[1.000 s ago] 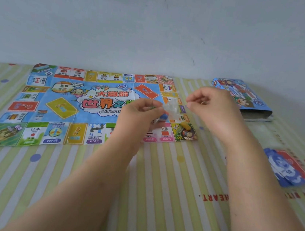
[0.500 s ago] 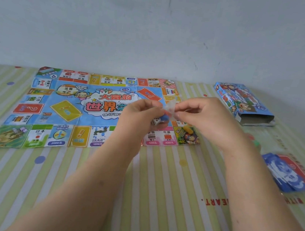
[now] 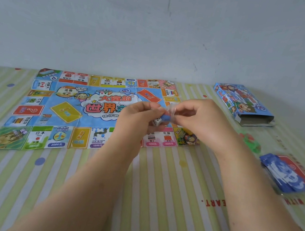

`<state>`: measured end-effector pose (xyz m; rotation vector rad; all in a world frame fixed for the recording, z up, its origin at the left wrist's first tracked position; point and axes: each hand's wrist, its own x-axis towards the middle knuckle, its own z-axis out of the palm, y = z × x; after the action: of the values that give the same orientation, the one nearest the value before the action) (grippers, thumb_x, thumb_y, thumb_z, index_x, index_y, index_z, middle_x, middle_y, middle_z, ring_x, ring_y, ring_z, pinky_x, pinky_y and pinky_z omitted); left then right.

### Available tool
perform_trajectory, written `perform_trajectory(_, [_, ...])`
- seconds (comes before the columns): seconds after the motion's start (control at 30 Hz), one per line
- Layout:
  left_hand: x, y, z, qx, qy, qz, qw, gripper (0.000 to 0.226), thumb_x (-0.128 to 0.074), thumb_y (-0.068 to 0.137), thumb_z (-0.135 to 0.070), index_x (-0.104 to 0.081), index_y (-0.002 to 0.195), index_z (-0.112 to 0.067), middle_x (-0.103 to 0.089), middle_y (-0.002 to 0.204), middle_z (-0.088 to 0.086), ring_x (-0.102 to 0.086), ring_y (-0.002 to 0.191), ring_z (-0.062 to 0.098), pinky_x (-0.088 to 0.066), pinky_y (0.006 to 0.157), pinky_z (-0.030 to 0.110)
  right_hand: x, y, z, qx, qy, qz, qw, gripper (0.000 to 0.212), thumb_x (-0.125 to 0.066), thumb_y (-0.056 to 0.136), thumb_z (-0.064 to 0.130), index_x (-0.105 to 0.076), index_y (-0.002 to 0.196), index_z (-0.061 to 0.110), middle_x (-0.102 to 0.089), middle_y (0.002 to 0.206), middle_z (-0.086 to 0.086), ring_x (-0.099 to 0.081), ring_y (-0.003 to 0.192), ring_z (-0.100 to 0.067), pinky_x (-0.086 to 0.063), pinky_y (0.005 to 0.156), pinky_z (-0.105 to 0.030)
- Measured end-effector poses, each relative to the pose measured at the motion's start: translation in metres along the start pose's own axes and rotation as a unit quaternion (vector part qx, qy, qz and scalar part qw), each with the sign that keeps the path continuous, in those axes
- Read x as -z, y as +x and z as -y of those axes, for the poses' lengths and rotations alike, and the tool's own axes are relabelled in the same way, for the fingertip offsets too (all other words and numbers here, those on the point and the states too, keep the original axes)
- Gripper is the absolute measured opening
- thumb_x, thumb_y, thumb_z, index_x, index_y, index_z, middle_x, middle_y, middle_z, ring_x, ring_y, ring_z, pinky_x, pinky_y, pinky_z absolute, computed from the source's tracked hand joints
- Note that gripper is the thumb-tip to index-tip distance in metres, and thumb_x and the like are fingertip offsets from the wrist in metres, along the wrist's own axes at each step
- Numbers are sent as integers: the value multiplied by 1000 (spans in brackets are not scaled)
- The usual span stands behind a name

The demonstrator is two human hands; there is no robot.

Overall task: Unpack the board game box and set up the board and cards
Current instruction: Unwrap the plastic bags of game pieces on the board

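The paper game board (image 3: 64, 109) lies unfolded on the striped cloth. Above its right part my left hand (image 3: 137, 119) and my right hand (image 3: 202, 123) both pinch a small clear plastic bag (image 3: 164, 115). A white die (image 3: 156, 121) and a blue piece (image 3: 165, 117) show inside the bag. The blue game box (image 3: 243, 103) lies open-ended at the back right. A stack of blue and red cards (image 3: 288, 172) sits in clear wrap at the right.
A striped green and white cloth (image 3: 155, 191) with coloured dots covers the whole surface. A plain wall rises right behind the board. A small green and red pile (image 3: 251, 143) lies between the box and the cards.
My hands have come closer together over the board, both now pinching the small bag. The view has shifted slightly; board, box and cards lie as before.
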<state>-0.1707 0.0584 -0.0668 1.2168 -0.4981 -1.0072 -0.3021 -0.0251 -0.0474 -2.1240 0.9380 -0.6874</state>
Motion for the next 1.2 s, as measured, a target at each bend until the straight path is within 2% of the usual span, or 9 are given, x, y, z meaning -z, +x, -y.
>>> perform_trajectory(0.1, [-1,0,0,4,-3,0,1000,5,-62,90,-1,-65,87,-3,-73,85,15,-74,78,26,-60,60,25,0,-1,1,2,3,9,1000,4,-74,82,20,-77,84,22,-74,84,8,-70,83,-8,-57,84,-36])
perform_trajectory(0.23, [-3,0,0,20,0,10,1000,11,-59,90,3,-63,99,-2,-71,94,19,-73,84,29,-62,71,34,1,-1,1,5,-14,-5,1000,5,-72,83,19,-75,80,22,-70,73,19,-65,72,3,-49,71,-19])
perform_trajectory(0.3, [-3,1,0,21,3,21,1000,16,-60,89,4,-63,104,-1,-71,98,20,-73,87,29,-61,73,35,2,0,1,-1,-15,-5,1000,8,-70,84,15,-74,81,21,-70,74,19,-65,73,1,-50,72,-20])
perform_trajectory(0.43, [-2,1,0,15,-7,45,999,26,-60,86,9,-61,109,-4,-70,101,21,-72,89,28,-61,74,32,6,-2,5,-11,17,0,1000,15,-65,88,14,-76,84,24,-74,91,14,-69,89,-2,-53,89,-30])
perform_trajectory(0.53, [-3,0,1,-2,22,49,999,33,-57,83,15,-61,108,-6,-71,97,18,-73,80,23,-60,77,31,7,-4,8,-13,37,0,999,13,-67,87,17,-78,86,24,-75,90,10,-69,88,-4,-54,90,-30])
perform_trajectory(0.67, [-2,2,2,-5,-11,35,999,27,-60,83,14,-59,101,-5,-70,99,21,-72,85,28,-56,88,41,8,-7,11,-9,63,-3,998,5,-77,81,21,-77,85,20,-76,86,3,-71,85,-9,-56,88,-31])
perform_trajectory(0.87, [0,2,3,2,-23,40,999,16,-67,82,4,-58,92,-4,-69,94,18,-72,87,28,-60,79,33,6,-6,9,1,11,-19,1000,6,-78,79,25,-76,83,22,-73,78,5,-70,78,-11,-55,76,-30])
perform_trajectory(1.03, [3,2,2,27,-17,39,999,18,-71,82,-5,-61,96,-2,-70,100,22,-72,91,28,-61,73,27,7,-7,8,12,-8,-12,1000,1,-76,81,23,-76,81,24,-72,78,8,-68,76,-7,-57,77,-32])
perform_trajectory(1.2, [4,3,-1,33,-53,68,996,19,-66,86,-5,-62,102,4,-69,100,21,-70,84,23,-60,71,27,7,-7,10,25,-14,-33,999,10,-73,84,22,-78,88,30,-73,83,14,-66,78,4,-55,77,-23])
